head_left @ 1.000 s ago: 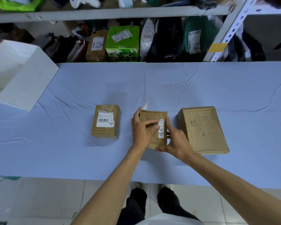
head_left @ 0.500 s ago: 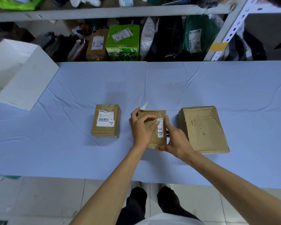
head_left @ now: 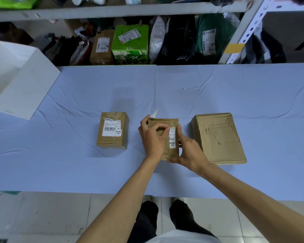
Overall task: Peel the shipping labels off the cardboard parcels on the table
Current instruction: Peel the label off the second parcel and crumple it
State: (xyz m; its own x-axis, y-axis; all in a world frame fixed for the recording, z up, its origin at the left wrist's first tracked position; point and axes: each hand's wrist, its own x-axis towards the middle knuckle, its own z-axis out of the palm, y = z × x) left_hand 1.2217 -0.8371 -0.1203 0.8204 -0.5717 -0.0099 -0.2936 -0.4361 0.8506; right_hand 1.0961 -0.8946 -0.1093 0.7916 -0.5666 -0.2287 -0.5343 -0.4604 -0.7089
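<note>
Mid-bench (head_left: 165,85), the right hand (head_left: 189,153) grips the middle parcel (head_left: 165,123) with curled fingers; the left hand (head_left: 152,137) pinches its half-peeled label (head_left: 172,139). A labelled parcel (head_left: 112,142) lies at 9 o'clock, a bare parcel (head_left: 223,146) at 3. Both grips match a second ago.

Three parcels sit in a row along the tabletop's (head_left: 235,88) near edge: left parcel (head_left: 112,130), middle parcel (head_left: 163,123), right parcel (head_left: 218,137); an open box (head_left: 25,85) overhangs the far left corner.

The bench (head_left: 253,95) wears a wrinkled light blue cloth. Three brown cardboard parcels are in a row near its front: left parcel (head_left: 112,131), middle parcel (head_left: 165,123), and right parcel (head_left: 218,137), each apart. A white box (head_left: 25,85) sits at the left end. A tiny scrap (head_left: 184,88) lies further back.
</note>
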